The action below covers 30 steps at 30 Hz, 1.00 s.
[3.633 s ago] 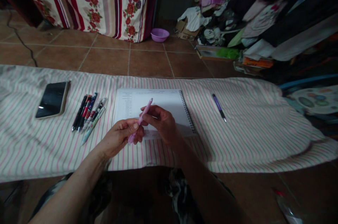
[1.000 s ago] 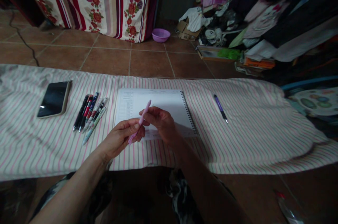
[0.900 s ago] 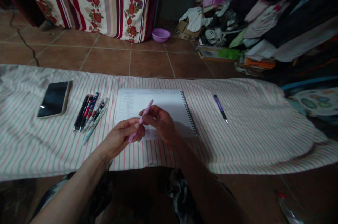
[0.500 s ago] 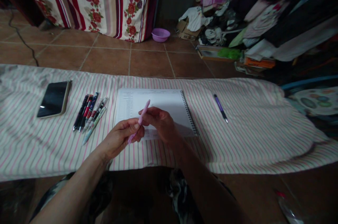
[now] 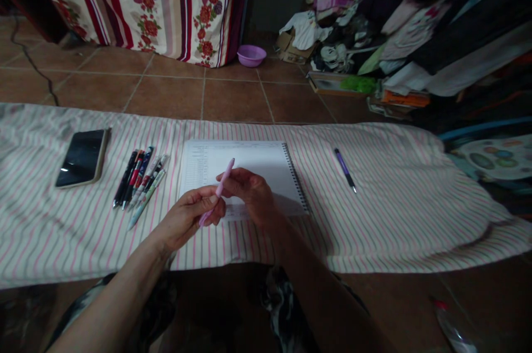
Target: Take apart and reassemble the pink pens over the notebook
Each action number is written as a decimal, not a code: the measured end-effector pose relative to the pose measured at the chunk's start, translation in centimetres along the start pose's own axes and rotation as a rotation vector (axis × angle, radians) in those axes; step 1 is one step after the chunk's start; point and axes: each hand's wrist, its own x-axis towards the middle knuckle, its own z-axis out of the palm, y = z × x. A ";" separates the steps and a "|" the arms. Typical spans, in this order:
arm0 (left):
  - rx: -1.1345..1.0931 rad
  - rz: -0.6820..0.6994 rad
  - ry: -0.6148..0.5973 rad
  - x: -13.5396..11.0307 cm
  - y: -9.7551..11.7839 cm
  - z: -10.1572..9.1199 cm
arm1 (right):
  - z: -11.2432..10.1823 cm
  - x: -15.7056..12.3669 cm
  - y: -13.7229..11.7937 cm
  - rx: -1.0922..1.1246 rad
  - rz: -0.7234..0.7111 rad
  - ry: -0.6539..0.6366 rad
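A slim pink pen (image 5: 225, 177) is held at a slant above the notebook, its tip end pointing up and away. My left hand (image 5: 201, 206) is closed around its lower part, thumb on top. The curled fingers of my right hand (image 5: 251, 189) meet the upper half of the pen, thumb and forefinger together at its side; part of this grip is hidden. Beneath both hands lies an open spiral notebook (image 5: 257, 153) with a printed, ruled margin on its left and a black coil on its right.
Several pens (image 5: 139, 178) lie in a bunch left of the notebook, with a phone (image 5: 82, 158) beyond them. A purple pen (image 5: 345, 169) rests on the right. All sit on a striped cloth (image 5: 394, 203). A purple basin (image 5: 251, 56) and piled clothes (image 5: 332, 4) are on the tiled floor behind.
The view has shifted very slightly. Both hands keep the same hold on the pink pen, and nothing else has visibly moved.
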 end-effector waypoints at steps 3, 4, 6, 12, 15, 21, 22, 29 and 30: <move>-0.021 0.016 0.015 0.0 0.0 0.1 | -0.1 0.1 0.1 -0.006 -0.014 0.013; -0.024 0.019 0.020 0.0 0.0 0.1 | -0.2 0.1 0.1 0.013 -0.013 0.005; -0.025 0.014 0.023 0.0 0.0 0.1 | -0.2 0.1 0.0 0.056 -0.015 -0.009; -0.011 -0.013 0.014 -0.1 -0.1 0.0 | -0.2 0.1 -0.3 -0.012 -0.056 0.070; -0.007 -0.016 0.011 0.0 -0.1 0.1 | -0.1 0.1 -0.3 -0.006 -0.024 0.073; -0.001 -0.003 0.019 0.0 0.0 0.1 | -0.1 -0.1 -0.4 0.021 -0.036 0.023; -0.003 -0.001 0.018 -0.1 0.0 0.1 | -0.1 -0.1 -0.5 0.011 -0.051 0.009; 0.033 -0.012 0.032 -0.1 0.1 0.2 | 0.2 -0.2 -0.6 -0.104 0.001 0.050; 0.036 -0.011 0.035 -0.1 0.1 0.3 | 0.3 -0.2 -0.5 -0.114 -0.001 0.060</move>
